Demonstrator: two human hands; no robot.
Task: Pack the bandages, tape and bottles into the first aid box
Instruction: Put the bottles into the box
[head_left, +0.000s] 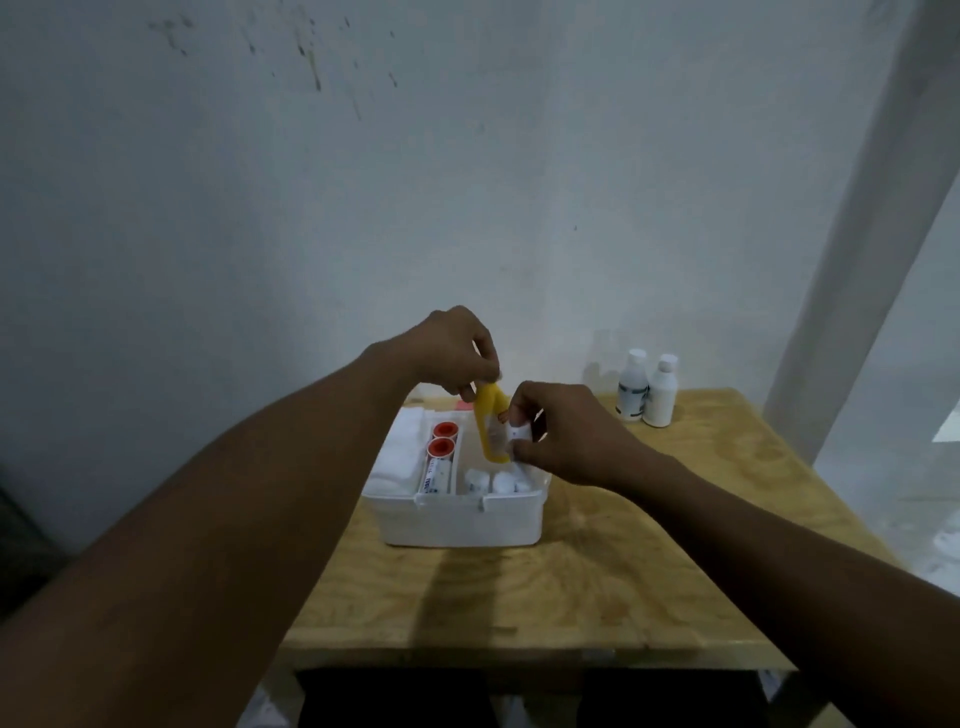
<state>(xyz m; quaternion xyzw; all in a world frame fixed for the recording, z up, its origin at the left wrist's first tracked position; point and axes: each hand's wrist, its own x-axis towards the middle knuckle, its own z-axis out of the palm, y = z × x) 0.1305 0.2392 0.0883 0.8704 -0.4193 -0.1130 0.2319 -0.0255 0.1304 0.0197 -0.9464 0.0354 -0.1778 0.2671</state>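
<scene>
At the centre of the frame, the left hand (457, 348) is pinching the top of a tall yellow plastic bottle (492, 427), its grip closed around the cap end, holding it upright over the open white plastic first aid box (460, 519). The right hand (561, 434) is closing its grip on a small white item beside the bottle's lower part; what it is cannot be told. Two red-capped tubes (443, 441) and white bandage rolls (493, 482) are lying inside the box. Two white bottles (647, 389) are standing at right on the wooden worktop (571, 582).
</scene>
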